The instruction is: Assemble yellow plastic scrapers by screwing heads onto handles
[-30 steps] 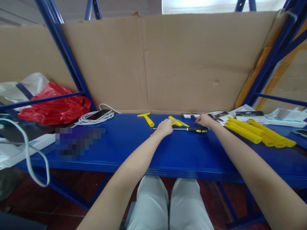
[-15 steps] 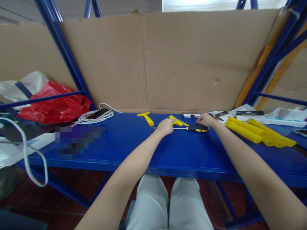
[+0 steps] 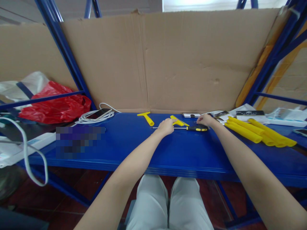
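My left hand (image 3: 166,127) is closed at the near end of a yellow T-shaped plastic piece (image 3: 178,121), whose crossbar points away to the right. A long screwdriver (image 3: 197,128) with a black and yellow handle lies crosswise on the blue table; its thin shaft passes behind my left hand. Beyond the screwdriver handle, my right hand (image 3: 205,119) has its fingertips pinched together low over the tabletop. Whatever is between them is too small to make out. Another yellow T-shaped piece (image 3: 146,118) rests to the left, touched by neither hand.
Several yellow tubes (image 3: 247,130) lie at the right, before white packets with black labels (image 3: 249,114). A small white box (image 3: 191,115) is by the cardboard wall (image 3: 182,64). Leftward are a coiled white cable (image 3: 82,118), a phone (image 3: 99,113) and a red bag (image 3: 57,103).
My left hand and the yellow T-shaped piece have shifted very slightly to the right. My right hand stays in nearly the same place.
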Available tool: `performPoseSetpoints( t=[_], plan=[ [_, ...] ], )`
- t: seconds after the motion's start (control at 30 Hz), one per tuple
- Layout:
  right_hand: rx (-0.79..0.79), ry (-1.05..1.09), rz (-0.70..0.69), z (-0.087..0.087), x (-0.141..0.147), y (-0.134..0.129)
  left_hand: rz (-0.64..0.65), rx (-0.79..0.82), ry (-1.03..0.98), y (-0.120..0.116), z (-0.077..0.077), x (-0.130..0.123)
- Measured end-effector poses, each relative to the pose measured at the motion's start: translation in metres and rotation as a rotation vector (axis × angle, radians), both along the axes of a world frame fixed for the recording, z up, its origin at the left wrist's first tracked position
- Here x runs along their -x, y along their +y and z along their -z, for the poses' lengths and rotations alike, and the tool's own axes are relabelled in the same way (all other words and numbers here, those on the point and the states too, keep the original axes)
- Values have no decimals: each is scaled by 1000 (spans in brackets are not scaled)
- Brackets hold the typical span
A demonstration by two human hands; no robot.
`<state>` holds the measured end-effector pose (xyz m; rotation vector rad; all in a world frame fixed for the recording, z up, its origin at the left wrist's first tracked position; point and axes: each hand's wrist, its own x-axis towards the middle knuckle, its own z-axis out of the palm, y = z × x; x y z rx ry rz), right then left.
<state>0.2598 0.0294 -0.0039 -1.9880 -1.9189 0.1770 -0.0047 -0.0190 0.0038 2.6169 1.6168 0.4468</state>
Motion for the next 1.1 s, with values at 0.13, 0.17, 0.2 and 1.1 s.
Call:
performPoseSetpoints(
  t=[0.13, 0.17, 0.2, 1.1],
  plan=[
    [67, 61, 64, -2, 2, -2, 12, -8, 4, 0, 1, -1],
    [79, 65, 66, -3, 3, -3, 13, -11, 7, 0, 1, -2],
    [85, 69, 60, -3, 3, -3, 13, -13, 9, 0, 1, -2],
    [1, 93, 11, 8, -8, 2, 27, -8, -18, -2, -1, -3]
  ],
)
